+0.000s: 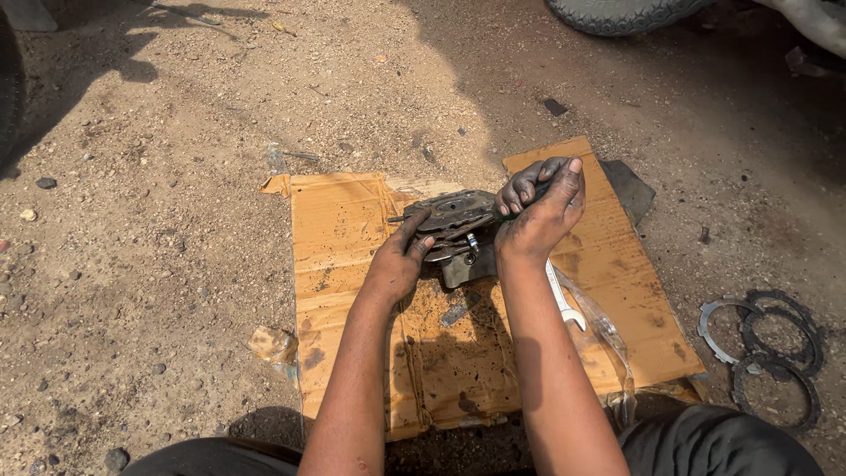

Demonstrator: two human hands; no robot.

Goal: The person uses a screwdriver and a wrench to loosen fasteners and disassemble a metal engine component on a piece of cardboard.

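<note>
**Greasy metal assembly held over cardboard on dirt ground**

Item: a dark, oily metal assembly (456, 231) with a round plate on top and a blocky housing below, standing near the middle of a flattened cardboard sheet (352, 264) spread on the gravelly ground (159, 220).

Left hand (398, 257): pressed against the assembly's left side, fingers (421, 242) curled onto its edge, steadying it.

Right hand (539, 207): raised at the assembly's right edge, fingers (520, 189) closed tight around a dark green tool handle (514, 210); the working end is hidden, so what kind of tool it is cannot be told.

Also on the cardboard: a silver open-ended spanner (564, 304), lying just right of the right forearm, and a clear plastic wrapper (608, 330) beside it.

Off the cardboard, well to the right: several flat metal rings (771, 348), overlapping on the dirt.

Top edge: part of a tyre (617, 13).

Both hands are black with grease.
</note>
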